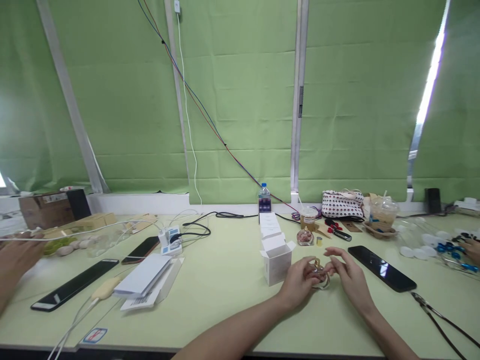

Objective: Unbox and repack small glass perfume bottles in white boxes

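Note:
My left hand [299,281] is closed around a small glass perfume bottle [321,285] with pinkish contents and a gold-coloured neck, low over the table. Beside the neck, my right hand [348,280] has its fingers apart, the fingertips close to or touching the bottle's right side. A similar pink glass bottle [305,237] stands farther back, next to a small gold cap [319,241]. Just left of my left hand is a white carton [277,265] with its flaps raised. More white boxes [269,226] line up behind it.
A black phone [382,267] and pliers [422,300] lie at right. Behind are a drink cup [309,220] and a water bottle [264,200]. White papers [144,280], a power strip [171,241] and cables occupy the left. Other people's hands [18,257] show at both edges.

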Motion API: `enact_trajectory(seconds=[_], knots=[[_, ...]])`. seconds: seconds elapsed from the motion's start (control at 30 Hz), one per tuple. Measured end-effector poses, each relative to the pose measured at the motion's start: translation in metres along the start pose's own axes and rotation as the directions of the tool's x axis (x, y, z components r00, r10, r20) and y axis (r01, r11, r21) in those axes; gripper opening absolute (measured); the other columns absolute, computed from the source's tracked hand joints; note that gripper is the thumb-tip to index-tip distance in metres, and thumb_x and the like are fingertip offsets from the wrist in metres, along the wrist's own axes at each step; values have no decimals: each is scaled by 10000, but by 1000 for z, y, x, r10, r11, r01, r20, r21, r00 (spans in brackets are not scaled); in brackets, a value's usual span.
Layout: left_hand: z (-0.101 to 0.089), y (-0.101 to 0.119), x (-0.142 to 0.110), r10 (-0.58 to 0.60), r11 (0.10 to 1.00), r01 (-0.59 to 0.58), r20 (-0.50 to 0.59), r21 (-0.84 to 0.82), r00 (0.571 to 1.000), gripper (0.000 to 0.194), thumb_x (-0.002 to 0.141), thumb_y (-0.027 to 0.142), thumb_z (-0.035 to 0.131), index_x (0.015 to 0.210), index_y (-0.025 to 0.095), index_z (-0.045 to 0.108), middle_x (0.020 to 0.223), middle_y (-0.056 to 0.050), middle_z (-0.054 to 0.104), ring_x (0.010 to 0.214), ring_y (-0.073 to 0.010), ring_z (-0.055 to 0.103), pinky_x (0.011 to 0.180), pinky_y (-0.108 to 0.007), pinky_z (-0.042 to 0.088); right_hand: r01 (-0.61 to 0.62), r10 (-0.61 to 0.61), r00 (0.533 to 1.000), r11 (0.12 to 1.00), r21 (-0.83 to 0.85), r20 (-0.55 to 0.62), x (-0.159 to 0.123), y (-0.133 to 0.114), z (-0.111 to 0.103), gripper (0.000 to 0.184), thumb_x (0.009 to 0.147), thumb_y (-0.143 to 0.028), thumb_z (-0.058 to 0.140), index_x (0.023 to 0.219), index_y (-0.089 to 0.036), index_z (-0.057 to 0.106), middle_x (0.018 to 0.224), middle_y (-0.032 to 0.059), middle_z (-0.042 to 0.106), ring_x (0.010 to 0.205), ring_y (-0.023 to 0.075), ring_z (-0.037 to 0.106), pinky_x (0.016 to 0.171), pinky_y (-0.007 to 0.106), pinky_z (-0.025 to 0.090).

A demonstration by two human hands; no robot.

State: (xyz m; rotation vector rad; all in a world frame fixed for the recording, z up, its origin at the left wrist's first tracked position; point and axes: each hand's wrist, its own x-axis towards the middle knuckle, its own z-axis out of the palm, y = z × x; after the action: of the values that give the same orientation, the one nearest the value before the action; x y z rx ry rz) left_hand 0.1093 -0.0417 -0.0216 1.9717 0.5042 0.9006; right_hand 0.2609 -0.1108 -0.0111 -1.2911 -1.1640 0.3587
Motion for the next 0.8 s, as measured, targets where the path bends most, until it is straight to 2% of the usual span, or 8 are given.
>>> enact_trajectory(seconds=[0.07,0.13,0.2,0.33,0.43,0.5,0.63,0.8], knots=[[0,0,-1,-25,1000,25,-14,-3,1000,720,700,38,588,1361,239,387,896,-3,614,828,-157,565,823,-300,456,56,-79,984,988,-146,-158,4,2,-7,321,876,-459,406,996,-210,570,816,46,599,675,195,576,674,320,468],[0,-1,-2,8,999,-8,6,42,1000,732,725,39,561,1389,265,352,966,-15,605,888,-162,559,886,-327,434,97,-165,968,941,-325,-187,10,9,-20,339,872,-438,375,976,-215,609,873,66,585,792,224,581,736,337,454],[-1,-1,-2,59,993,-63,39,100,998,662,744,43,540,1352,280,424,1057,-30,589,974,-176,543,943,-344,401,97,-157,984,868,-486,-85,16,21,-35,353,844,-437,391,980,-233,646,943,77,568,839,240,590,745,348,455],[-3,-3,-1,75,986,-83,58,147,995,600,745,55,541,1298,282,495,1100,-33,581,1027,-194,527,962,-347,386,34,36,995,736,-676,90,19,49,-56,333,745,-426,528,1006,-266,658,912,62,577,692,223,611,628,325,448],[-3,-4,-2,68,987,-76,60,141,996,613,742,46,532,1304,288,487,1108,-32,574,1044,-198,517,968,-352,376,61,99,973,763,-644,209,19,58,-55,142,686,-321,557,764,-239,641,730,34,609,642,222,602,603,306,428],[-2,-6,-2,54,991,-60,59,120,997,673,738,33,524,1352,289,421,1112,-33,564,1027,-190,518,967,-352,371,41,79,977,839,-543,196,24,49,-51,106,692,-315,552,750,-245,605,654,13,619,626,221,600,605,306,429],[0,-10,-2,-5,999,3,31,52,1000,815,717,25,535,1433,246,215,1048,-28,555,940,-164,532,924,-326,391,-3,46,980,976,-220,194,46,4,-43,249,709,-398,614,895,-235,590,703,17,663,631,205,600,602,297,453],[2,-11,-1,-51,998,50,26,34,998,755,699,21,534,1388,183,267,1049,-47,551,964,-172,537,924,-319,385,75,6,930,976,-206,368,62,-40,-26,177,726,-313,628,882,-231,610,692,0,649,623,179,564,593,274,434]])
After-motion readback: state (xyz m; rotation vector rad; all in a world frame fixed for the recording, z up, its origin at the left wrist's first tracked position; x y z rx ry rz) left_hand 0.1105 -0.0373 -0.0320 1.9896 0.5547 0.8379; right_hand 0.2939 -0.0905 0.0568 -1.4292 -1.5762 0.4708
